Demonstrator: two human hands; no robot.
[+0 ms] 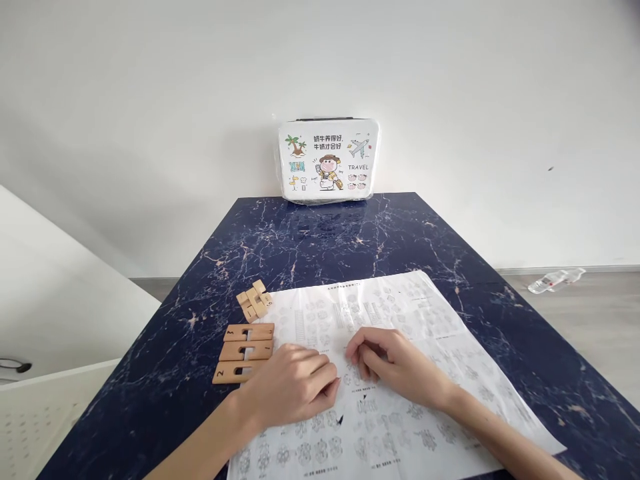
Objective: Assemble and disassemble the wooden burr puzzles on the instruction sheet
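My left hand (295, 385) rests on a large printed sheet (440, 340), its fingers curled inward with nothing showing in them. To its right, my right hand (393, 363) lies on the same sheet, fingers bent down and closed, also with no object visible. The sheet carries rows of small line drawings of puzzle shapes. Beside my left hand lie three flat slotted wooden puzzle pieces (231, 351), stacked one below another and marked with handwritten numbers. Just beyond them sits a small cluster of interlocked wooden pieces (255, 302) at the sheet's upper left corner.
The dark blue marbled table (340, 243) reaches to the wall. A white case with cartoon prints (327, 160) stands upright at its far end. On the floor to the right lies a clear plastic bottle (556, 281). A white panel (55, 267) is at the left.
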